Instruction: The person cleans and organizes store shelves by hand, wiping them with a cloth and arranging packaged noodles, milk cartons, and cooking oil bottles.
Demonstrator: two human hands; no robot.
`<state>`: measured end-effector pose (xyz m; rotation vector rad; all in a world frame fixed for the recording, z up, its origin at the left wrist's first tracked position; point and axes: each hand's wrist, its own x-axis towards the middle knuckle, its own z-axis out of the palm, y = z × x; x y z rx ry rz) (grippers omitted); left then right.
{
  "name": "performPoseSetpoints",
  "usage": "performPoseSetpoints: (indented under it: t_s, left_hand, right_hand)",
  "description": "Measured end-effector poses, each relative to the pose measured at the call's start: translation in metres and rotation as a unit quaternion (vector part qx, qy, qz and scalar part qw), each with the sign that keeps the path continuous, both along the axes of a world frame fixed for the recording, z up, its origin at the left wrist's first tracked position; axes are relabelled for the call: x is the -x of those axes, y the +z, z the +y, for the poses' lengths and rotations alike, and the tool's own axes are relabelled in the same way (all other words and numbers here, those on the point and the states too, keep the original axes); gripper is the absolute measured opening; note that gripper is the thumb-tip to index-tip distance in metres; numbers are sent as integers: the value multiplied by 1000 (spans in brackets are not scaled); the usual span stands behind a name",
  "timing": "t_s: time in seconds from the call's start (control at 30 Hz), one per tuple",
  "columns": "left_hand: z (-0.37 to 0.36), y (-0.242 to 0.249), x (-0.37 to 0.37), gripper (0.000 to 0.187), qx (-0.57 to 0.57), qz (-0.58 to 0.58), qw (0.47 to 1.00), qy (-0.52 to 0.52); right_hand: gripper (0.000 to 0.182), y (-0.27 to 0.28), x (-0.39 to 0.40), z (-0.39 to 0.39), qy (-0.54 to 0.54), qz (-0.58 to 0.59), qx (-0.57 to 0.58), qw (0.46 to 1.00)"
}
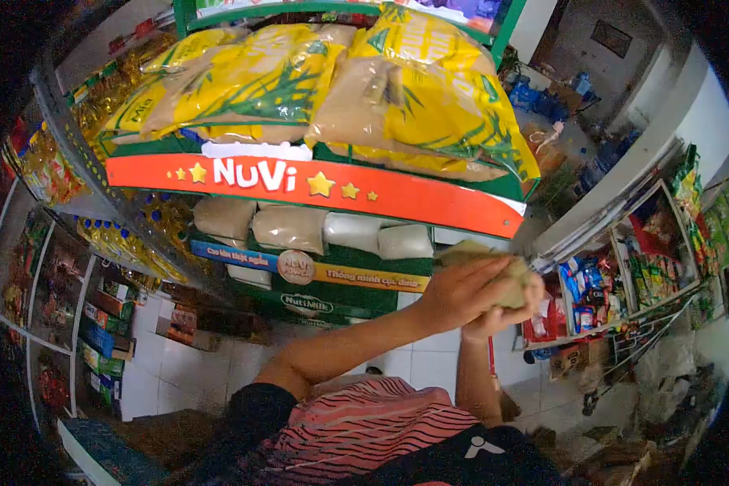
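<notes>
A crumpled yellow-green cloth point(508, 292) is bunched up between my two hands, to the right of a display shelf. My left hand point(468, 288) reaches across from the left, its fingers closed over the cloth. From below, my right hand point(506, 317) grips the same cloth, with its fingers curled around the right side. Part of the cloth sticks out behind my left hand, near the shelf's corner. The red NuVi sign point(405, 194) on the shelf edge is just above and behind my hands.
Big yellow bags point(429, 89) fill the display's top. Smaller bags point(287, 228) sit on the tier below. At right stands a rack point(606, 330) of colourful packets. Oil bottles point(113, 243) line the left shelves. A thin red stick point(492, 356) shows beside my right forearm.
</notes>
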<state>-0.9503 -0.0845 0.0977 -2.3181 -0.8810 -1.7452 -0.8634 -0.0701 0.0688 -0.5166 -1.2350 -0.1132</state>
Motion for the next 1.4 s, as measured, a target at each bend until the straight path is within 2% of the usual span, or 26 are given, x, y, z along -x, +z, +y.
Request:
performPoseSetpoints:
  t_s: [0.07,0.13,0.2,0.23,0.3,0.37,0.43,0.47,0.5,0.53,0.57,0.63,0.7,0.73,0.8,0.83,0.9,0.93,1.03,1.1,1.13,1.17,1.2,1.23,1.3,1.4]
  left_hand:
    - [-13,-38,6,33,57,-32,997,-35]
    - [-26,-77,17,44,347,-55,934,-61]
    - [-33,-125,36,54,434,-91,891,-95]
    - [-43,-131,50,56,457,-86,882,-80]
    - [-58,-145,89,58,492,-69,868,-11]
    - [-64,-175,141,58,504,-68,854,105]
    - [-64,-205,198,58,488,-85,837,231]
    - [-65,-215,225,57,471,-92,827,294]
    - [-67,-223,249,56,448,-34,818,360]
    - [-68,-226,269,55,421,23,803,422]
    - [-68,-229,284,55,423,28,803,418]
    - [-72,-237,311,54,464,61,782,411]
    - [-74,-261,327,53,443,116,778,430]
    - [-72,-262,331,53,440,137,780,423]
    - [-69,-259,336,53,438,159,783,413]
    - [-68,-256,337,51,410,186,784,427]
    - [-65,-255,342,49,382,214,786,436]
    - [-62,-257,345,46,371,221,790,434]
    - [-56,-260,353,41,340,234,808,421]
    - [-55,-261,358,40,321,240,816,418]
    - [-53,-263,359,40,335,233,812,417]
    - [-51,-263,360,40,348,226,808,417]
    - [-50,-273,364,38,297,211,834,413]
    - [-48,-276,367,38,299,209,831,419]
    - [-45,-278,366,31,318,199,833,406]
    - [-40,-271,367,25,314,196,840,396]
  right_hand:
    - [47,-34,7,-15,66,-28,81,994]
    - [51,-78,8,-25,87,-63,145,984]
    - [57,-119,9,-28,147,-34,417,896]
    - [57,-125,12,-28,145,-30,423,894]
    - [54,-132,22,-20,123,43,536,834]
    - [53,-160,12,1,133,52,535,833]
    - [48,-191,3,25,-114,-201,416,879]
    - [48,-209,1,36,-118,-199,423,876]
    - [42,-227,2,46,88,-25,459,884]
    - [39,-230,9,47,192,63,464,863]
    - [36,-233,15,48,283,157,460,827]
    - [24,-212,41,35,-13,37,400,916]
    - [17,-205,60,29,118,184,391,894]
    - [16,-221,66,31,88,121,419,895]
    - [16,-253,82,36,98,41,347,932]
    - [16,-241,101,27,95,42,349,931]
    - [19,-220,131,10,131,32,458,878]
    - [19,-232,134,11,127,34,460,878]
    - [27,-241,141,11,50,-163,465,869]
    - [25,-219,130,8,-62,-185,368,909]
    - [24,-223,126,11,33,36,454,890]
    - [24,-227,125,16,125,254,511,811]
    - [24,-242,123,24,130,251,514,810]
    - [23,-265,123,34,89,193,474,854]
    - [22,-274,143,36,55,130,431,891]
    - [18,-234,226,4,48,-143,379,913]
